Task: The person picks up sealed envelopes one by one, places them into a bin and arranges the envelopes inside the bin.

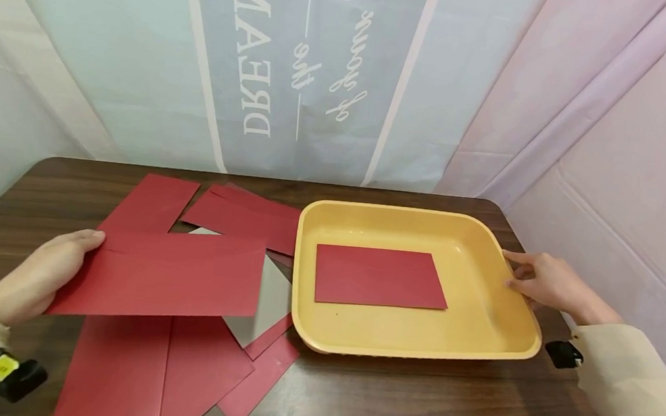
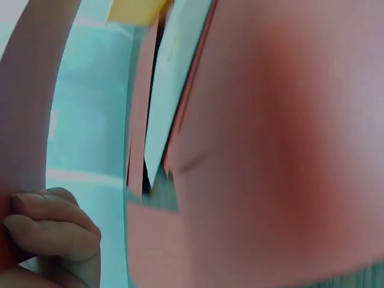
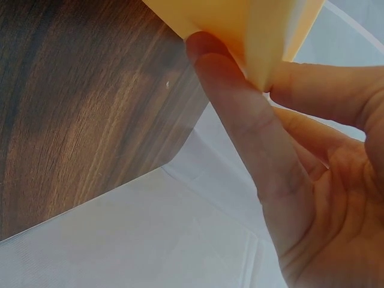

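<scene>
My left hand (image 1: 50, 272) holds a red envelope (image 1: 178, 274) by its left end, raised above a loose pile of red envelopes (image 1: 117, 364). In the left wrist view, curled fingers (image 2: 57, 231) grip the envelope's edge. On the right, my right hand (image 1: 558, 287) pinches the right rim of a yellow plastic tray (image 1: 479, 300). The right wrist view shows its thumb and a finger (image 3: 240, 114) on either side of the tray's rim (image 3: 267, 54). One red envelope (image 1: 380, 278) lies flat on the tray's floor.
More red envelopes (image 1: 249, 217) lie behind the held one, some against the tray's left side. A grey-white piece (image 1: 270, 295) shows among them. The dark wooden table (image 1: 411, 400) ends at hanging cloth (image 1: 141, 85) at the back and sides.
</scene>
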`<state>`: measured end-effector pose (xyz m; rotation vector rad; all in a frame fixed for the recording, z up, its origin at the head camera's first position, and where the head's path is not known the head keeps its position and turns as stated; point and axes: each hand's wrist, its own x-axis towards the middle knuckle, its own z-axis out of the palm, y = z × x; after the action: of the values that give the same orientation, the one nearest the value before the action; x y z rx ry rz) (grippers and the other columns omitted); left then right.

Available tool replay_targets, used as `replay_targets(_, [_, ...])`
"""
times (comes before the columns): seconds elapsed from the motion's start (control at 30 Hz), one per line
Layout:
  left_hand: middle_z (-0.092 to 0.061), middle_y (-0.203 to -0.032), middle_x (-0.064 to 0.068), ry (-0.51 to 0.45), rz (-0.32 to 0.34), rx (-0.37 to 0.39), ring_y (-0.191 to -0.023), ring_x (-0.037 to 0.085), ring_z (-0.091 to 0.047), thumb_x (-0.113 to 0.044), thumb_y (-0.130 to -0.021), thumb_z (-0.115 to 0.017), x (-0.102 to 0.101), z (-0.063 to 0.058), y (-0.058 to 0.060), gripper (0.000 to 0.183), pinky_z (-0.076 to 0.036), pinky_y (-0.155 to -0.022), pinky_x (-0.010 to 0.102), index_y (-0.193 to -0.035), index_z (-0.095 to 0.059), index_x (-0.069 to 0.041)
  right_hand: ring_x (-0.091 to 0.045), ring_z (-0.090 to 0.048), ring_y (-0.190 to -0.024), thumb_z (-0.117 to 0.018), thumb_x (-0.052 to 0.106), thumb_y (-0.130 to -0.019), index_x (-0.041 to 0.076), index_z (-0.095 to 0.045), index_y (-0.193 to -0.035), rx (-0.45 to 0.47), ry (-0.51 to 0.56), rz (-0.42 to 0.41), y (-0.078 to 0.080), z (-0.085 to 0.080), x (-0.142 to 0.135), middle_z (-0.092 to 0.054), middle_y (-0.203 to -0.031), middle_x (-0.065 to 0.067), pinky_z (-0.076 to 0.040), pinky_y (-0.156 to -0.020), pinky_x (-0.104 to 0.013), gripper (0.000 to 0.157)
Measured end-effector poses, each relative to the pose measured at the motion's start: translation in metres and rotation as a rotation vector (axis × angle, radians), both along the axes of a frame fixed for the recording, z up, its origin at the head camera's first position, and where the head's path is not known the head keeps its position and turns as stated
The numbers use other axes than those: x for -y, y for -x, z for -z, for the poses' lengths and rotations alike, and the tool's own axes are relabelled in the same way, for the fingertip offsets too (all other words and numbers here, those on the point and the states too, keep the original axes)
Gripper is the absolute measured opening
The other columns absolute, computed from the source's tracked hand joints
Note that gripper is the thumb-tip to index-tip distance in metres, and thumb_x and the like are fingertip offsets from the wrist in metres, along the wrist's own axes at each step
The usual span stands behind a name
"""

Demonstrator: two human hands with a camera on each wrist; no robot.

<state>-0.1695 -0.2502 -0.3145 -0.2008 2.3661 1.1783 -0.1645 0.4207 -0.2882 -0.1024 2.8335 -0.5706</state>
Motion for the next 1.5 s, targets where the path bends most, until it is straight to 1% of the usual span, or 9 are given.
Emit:
replay_targets(0.13, [-0.004, -0.150, 0.036, -0.080, -0.029, 0.003, -0.104, 0.019, -0.052, -0.041, -0.103, -0.009, -0.017, 0.002, -0.004, 0.069, -0.044, -0.090, 0.036, -0.146, 0.012, 0.009, -0.017, -0.068, -0.058, -0.067, 0.009, -0.087, -0.016, -0.036, -0.137, -0.007, -0.012, -0.002, 0.000, 0.000, 0.000, -0.068, -0.095, -0.028, -0.055, -0.052, -0.031, 0.065])
replay_targets(0.27, [0.009, -0.153, 0.033, -0.158, -0.045, -0.002, -0.134, 0.048, -0.016, -0.043, -0.103, -0.009, -0.037, 0.003, -0.007, 0.070, -0.023, -0.107, 0.061, -0.146, 0.017, 0.006, -0.017, -0.068, -0.058, -0.067, 0.009, -0.086, -0.017, -0.036, -0.137, -0.010, -0.016, -0.003, 0.000, -0.001, 0.000, -0.068, -0.094, -0.028, -0.055, -0.051, -0.031, 0.065])
replay_targets(0.43, [-0.001, -0.153, 0.033, -0.197, -0.025, -0.025, -0.134, 0.046, -0.019, -0.043, -0.104, -0.010, -0.058, 0.001, -0.009, 0.070, -0.024, -0.108, 0.061, -0.148, 0.012, 0.007, -0.016, -0.067, -0.057, -0.067, 0.009, -0.086, -0.016, -0.037, -0.137, -0.015, -0.018, -0.006, -0.001, 0.000, 0.000, -0.069, -0.094, -0.027, -0.055, -0.052, -0.031, 0.065])
replay_targets(0.63, [0.008, -0.156, 0.028, -0.229, -0.024, -0.044, -0.142, 0.047, -0.001, -0.044, -0.104, -0.015, -0.081, -0.004, -0.007, 0.072, -0.010, -0.113, 0.062, -0.148, 0.012, 0.006, -0.015, -0.067, -0.057, -0.068, 0.010, -0.086, -0.016, -0.037, -0.137, -0.021, -0.020, -0.005, -0.002, -0.001, 0.001, -0.069, -0.093, -0.026, -0.055, -0.052, -0.032, 0.064])
replay_targets(0.7, [-0.012, -0.152, 0.031, -0.217, -0.016, -0.074, -0.137, 0.043, -0.023, -0.042, -0.104, -0.015, -0.087, -0.004, -0.006, 0.070, -0.025, -0.110, 0.056, -0.149, 0.002, 0.008, -0.015, -0.067, -0.056, -0.067, 0.010, -0.086, -0.015, -0.038, -0.137, -0.022, -0.019, -0.007, -0.002, -0.001, 0.001, -0.069, -0.094, -0.026, -0.055, -0.052, -0.032, 0.064])
replay_targets(0.8, [-0.043, -0.125, 0.021, -0.237, -0.006, -0.119, -0.107, 0.023, -0.052, -0.040, -0.105, -0.015, -0.096, -0.004, -0.006, 0.062, -0.043, -0.091, 0.037, -0.144, -0.018, 0.008, -0.016, -0.067, -0.056, -0.067, 0.010, -0.086, -0.015, -0.037, -0.137, -0.020, -0.013, -0.007, -0.002, -0.001, 0.002, -0.069, -0.094, -0.027, -0.055, -0.052, -0.032, 0.064])
replay_targets(0.9, [-0.048, -0.101, 0.005, -0.277, 0.002, -0.165, -0.082, 0.009, -0.051, -0.039, -0.105, -0.020, -0.108, -0.006, -0.005, 0.049, -0.043, -0.073, 0.026, -0.130, -0.029, 0.003, -0.016, -0.067, -0.056, -0.067, 0.010, -0.086, -0.015, -0.037, -0.137, -0.018, -0.012, -0.004, -0.001, 0.000, 0.002, -0.069, -0.093, -0.026, -0.055, -0.052, -0.032, 0.064])
replay_targets(1.03, [-0.048, -0.083, 0.001, -0.342, 0.027, -0.199, -0.064, 0.011, -0.047, -0.036, -0.105, -0.028, -0.128, -0.013, -0.003, 0.041, -0.042, -0.059, 0.027, -0.127, -0.029, 0.000, -0.016, -0.067, -0.056, -0.067, 0.010, -0.086, -0.014, -0.037, -0.138, -0.016, -0.015, -0.005, -0.001, 0.000, 0.001, -0.070, -0.092, -0.024, -0.055, -0.052, -0.032, 0.064])
replay_targets(1.5, [-0.054, -0.083, 0.005, -0.383, 0.150, -0.221, -0.053, 0.013, -0.049, -0.024, -0.104, -0.039, -0.173, -0.026, 0.012, 0.041, -0.046, -0.054, 0.028, -0.132, -0.030, 0.004, -0.016, -0.067, -0.058, -0.067, 0.011, -0.087, -0.013, -0.037, -0.139, -0.008, -0.002, 0.009, -0.001, 0.000, 0.000, -0.070, -0.092, -0.023, -0.055, -0.052, -0.031, 0.065])
